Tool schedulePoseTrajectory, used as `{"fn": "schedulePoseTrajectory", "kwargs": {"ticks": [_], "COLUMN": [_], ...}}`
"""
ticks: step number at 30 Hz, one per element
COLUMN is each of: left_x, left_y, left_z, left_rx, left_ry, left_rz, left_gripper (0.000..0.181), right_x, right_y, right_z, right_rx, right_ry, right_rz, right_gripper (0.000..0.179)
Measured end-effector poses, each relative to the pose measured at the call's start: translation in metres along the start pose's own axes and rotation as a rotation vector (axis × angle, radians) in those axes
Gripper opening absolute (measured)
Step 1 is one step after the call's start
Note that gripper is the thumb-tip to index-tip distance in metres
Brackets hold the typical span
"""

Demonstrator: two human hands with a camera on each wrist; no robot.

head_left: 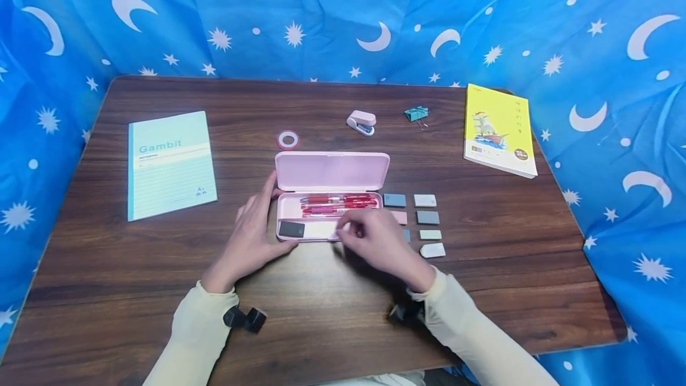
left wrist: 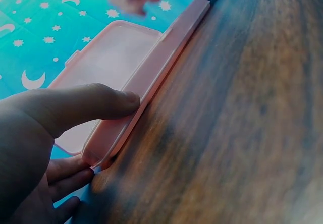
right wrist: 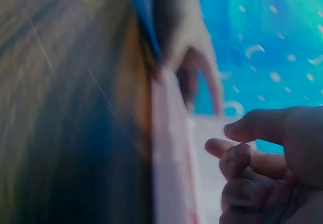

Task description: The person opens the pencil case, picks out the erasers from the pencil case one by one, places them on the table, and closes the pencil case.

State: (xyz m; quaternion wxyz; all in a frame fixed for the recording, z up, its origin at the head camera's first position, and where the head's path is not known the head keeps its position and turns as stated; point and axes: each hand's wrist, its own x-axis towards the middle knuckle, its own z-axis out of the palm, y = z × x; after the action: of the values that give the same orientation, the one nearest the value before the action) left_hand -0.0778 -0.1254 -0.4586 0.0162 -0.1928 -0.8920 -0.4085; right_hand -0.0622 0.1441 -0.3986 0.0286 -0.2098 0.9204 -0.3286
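An open pink pencil case (head_left: 332,173) lies on the table with its lid tipped back. Red pens (head_left: 327,199) fill its rear part, and a black eraser (head_left: 292,229) sits at the front left. My left hand (head_left: 252,234) holds the case's left end, thumb on the front wall and fingers behind. Over the front right part hovers my right hand (head_left: 377,240), fingers loosely curled; the right wrist view shows a gap between thumb and forefinger with nothing in it. Right of the case lie several erasers, among them a blue one (head_left: 394,200) and a white one (head_left: 433,249).
A tape roll (head_left: 288,140), a pink stapler (head_left: 361,123) and a teal binder clip (head_left: 416,114) lie behind the case. At the left is a pale green notebook (head_left: 171,165), at the far right a yellow book (head_left: 499,130). Blue curtains (head_left: 321,16) hang behind the table.
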Motion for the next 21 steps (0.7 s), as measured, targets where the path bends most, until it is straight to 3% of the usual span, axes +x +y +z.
{"fn": "schedulePoseTrajectory", "kwargs": {"ticks": [3,7,15,21], "left_x": [0.000,0.000,0.001,0.000], "left_y": [-0.001,-0.002,-0.001,0.000], "left_z": [0.001,0.001,0.001,0.000], "left_rx": [-0.002,-0.005,-0.008,-0.007], "left_ry": [0.004,0.008,0.008,0.014], "left_rz": [0.009,0.019,0.023,0.022], "left_gripper": [0.133,0.133,0.132,0.134], "right_x": [0.013,0.024,0.028,0.032], "right_y": [-0.006,-0.010,-0.014,-0.015], "right_z": [0.019,0.035,0.044,0.048], "right_rx": [0.031,-0.015,-0.149,-0.100], "right_ry": [-0.026,-0.041,-0.054,-0.016], "right_rz": [-0.037,-0.056,-0.081,-0.088], "right_gripper": [0.005,0.007,0.015,0.016]}}
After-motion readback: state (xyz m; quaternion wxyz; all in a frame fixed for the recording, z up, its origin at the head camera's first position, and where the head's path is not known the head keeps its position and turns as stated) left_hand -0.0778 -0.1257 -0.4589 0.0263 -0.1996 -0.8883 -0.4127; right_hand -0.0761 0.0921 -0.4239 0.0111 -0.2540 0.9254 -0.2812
